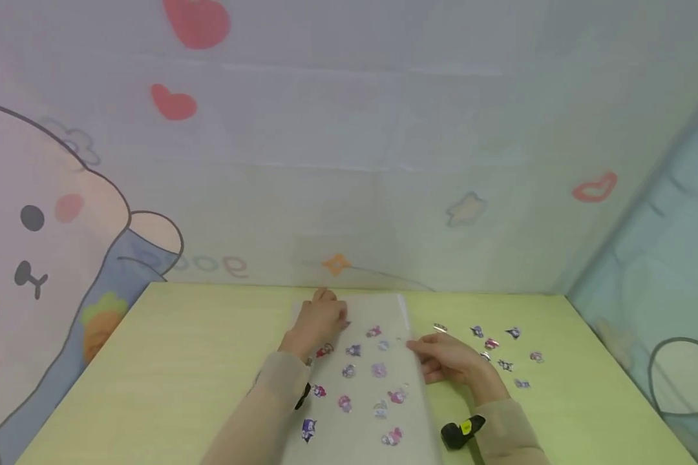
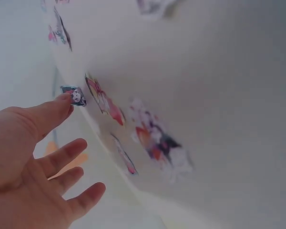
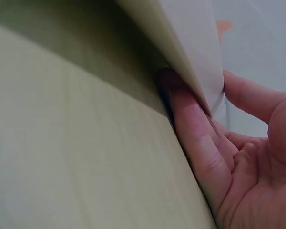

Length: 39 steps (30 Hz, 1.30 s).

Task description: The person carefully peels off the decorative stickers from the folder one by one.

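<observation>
A long white panel [image 1: 404,407], dotted with several cartoon-character stickers [image 1: 349,371], lies lengthwise on the table. Near its far left part, my left hand [image 1: 320,320] pinches a small dark-edged sticker [image 2: 76,96] at the fingertips; the other fingers are spread in the left wrist view. My right hand [image 1: 450,358] grips the panel's right edge, with the thumb on the upper face and fingers tucked beneath. In the right wrist view, that edge [image 3: 195,62] stands raised off the table, and some fingertips are in shadow under it.
Several loose stickers [image 1: 505,365] lie on the pale yellow table [image 1: 169,374] to the right of the panel. Behind the table hangs a printed cloth backdrop [image 1: 355,129]. Each wrist wears a black device, the right one [image 1: 462,431] with a yellow label.
</observation>
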Each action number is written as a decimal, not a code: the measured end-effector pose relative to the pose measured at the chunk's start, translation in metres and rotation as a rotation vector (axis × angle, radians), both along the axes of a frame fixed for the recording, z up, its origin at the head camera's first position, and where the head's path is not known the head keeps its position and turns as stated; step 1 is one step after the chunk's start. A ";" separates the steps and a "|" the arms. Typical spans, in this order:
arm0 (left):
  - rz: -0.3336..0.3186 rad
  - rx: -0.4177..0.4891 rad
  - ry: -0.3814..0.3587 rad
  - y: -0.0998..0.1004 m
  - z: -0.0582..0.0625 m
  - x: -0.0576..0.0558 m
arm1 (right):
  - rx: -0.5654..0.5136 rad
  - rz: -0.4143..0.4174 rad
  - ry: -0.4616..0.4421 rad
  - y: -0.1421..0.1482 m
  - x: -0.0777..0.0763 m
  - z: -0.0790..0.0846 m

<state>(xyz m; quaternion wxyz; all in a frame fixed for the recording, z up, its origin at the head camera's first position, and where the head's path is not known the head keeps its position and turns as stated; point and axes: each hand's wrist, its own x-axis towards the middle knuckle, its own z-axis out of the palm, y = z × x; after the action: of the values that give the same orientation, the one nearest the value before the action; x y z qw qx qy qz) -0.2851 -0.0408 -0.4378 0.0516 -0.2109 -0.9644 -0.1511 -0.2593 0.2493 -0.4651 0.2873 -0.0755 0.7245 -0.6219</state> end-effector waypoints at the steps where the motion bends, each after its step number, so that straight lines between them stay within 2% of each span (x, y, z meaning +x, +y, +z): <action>1: -0.003 0.007 0.010 0.001 0.000 0.001 | 0.001 -0.002 -0.003 0.002 0.001 0.000; 5: -0.017 0.055 0.044 0.004 0.001 0.006 | 0.000 -0.006 -0.005 0.006 0.003 0.001; 9: -0.001 0.196 0.047 -0.002 0.006 0.015 | -0.011 0.007 0.000 0.004 0.003 0.002; 13: 0.043 0.333 0.023 -0.021 0.014 0.023 | -0.014 0.009 -0.002 0.001 0.003 0.003; 17: 0.087 0.379 -0.007 -0.049 0.021 0.027 | -0.005 -0.005 0.003 0.001 0.002 0.004; 21: 0.118 0.361 -0.042 -0.080 0.021 0.031 | 0.002 -0.010 0.005 0.002 0.002 0.004; 27: 0.128 0.286 -0.075 -0.116 0.013 0.040 | -0.002 -0.007 0.000 0.003 0.002 0.003; 30: 0.124 0.230 -0.093 -0.126 0.008 0.044 | 0.009 -0.015 0.001 0.004 0.003 0.004; 35: 0.191 0.106 -0.156 -0.135 0.004 0.047 | 0.014 -0.020 0.001 0.002 0.004 0.003; 39: 0.215 0.067 -0.182 -0.138 0.003 0.046 | 0.011 -0.022 -0.005 0.001 0.003 0.002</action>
<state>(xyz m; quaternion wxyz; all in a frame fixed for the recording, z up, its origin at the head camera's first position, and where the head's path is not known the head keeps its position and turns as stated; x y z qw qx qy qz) -0.2391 -0.1789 -0.4351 -0.0130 -0.0900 -0.9765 -0.1954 -0.2559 0.2503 -0.4630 0.2825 -0.0643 0.7280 -0.6213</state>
